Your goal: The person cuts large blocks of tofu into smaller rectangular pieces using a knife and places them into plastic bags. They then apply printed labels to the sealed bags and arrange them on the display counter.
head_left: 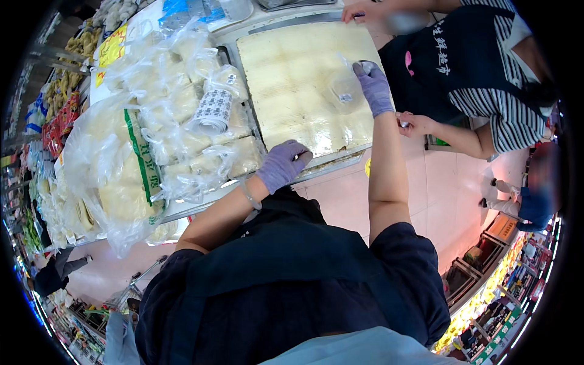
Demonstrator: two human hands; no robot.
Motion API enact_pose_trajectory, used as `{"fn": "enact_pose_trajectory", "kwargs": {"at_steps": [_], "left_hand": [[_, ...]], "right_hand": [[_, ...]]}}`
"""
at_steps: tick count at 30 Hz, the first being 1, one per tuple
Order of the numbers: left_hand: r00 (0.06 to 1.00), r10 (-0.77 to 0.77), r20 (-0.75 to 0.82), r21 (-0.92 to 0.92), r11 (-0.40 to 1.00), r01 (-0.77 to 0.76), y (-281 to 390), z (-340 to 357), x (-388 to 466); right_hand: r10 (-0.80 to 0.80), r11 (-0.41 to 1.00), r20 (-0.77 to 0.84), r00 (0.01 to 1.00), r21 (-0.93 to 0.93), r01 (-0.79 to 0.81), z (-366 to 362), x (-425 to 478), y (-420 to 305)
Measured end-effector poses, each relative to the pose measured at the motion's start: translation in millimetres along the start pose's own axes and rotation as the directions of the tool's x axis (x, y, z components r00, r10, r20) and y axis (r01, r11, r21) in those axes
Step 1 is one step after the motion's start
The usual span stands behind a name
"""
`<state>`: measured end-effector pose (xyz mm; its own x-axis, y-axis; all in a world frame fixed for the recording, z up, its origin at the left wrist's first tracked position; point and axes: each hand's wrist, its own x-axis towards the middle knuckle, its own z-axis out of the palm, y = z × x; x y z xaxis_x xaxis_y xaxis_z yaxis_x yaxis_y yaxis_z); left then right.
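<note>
A large pale slab, apparently tofu (pixel 292 86), lies on a tray before me. On its right part is a blurred clear plastic bag (pixel 340 93) bearing a printed label. My right hand (pixel 374 86), in a lavender glove, is beside this bag at the slab's right edge. Its fingers are bent, with a small pale thing at the fingertips; whether it grips the bag is unclear. My left hand (pixel 285 165), gloved alike, is at the slab's near left corner, fingers curled. What it holds, if anything, is hidden. Several bagged pale blocks (pixel 182 141) are heaped to the left.
A roll of printed labels (pixel 212 112) lies on the bagged blocks. A large plastic bag with a green strip (pixel 112 178) sits at the counter's left. At right, a co-worker in a dark apron (pixel 419 68) has one hand (pixel 415 124) near my right forearm. Shelves (pixel 497 283) stand beyond.
</note>
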<state>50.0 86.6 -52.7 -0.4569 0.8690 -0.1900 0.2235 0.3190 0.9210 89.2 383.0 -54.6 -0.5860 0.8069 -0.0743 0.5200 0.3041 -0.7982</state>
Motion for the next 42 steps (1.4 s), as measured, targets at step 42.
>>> {"fn": "enact_pose_trajectory", "kwargs": {"at_steps": [42], "left_hand": [[0.496, -0.661, -0.563, -0.526, 0.749, 0.402, -60.3, -161.5, -281.4]], "right_hand": [[-0.388, 0.891, -0.016, 0.922, 0.248, 0.379, 349.0, 195.6, -315.0]]}}
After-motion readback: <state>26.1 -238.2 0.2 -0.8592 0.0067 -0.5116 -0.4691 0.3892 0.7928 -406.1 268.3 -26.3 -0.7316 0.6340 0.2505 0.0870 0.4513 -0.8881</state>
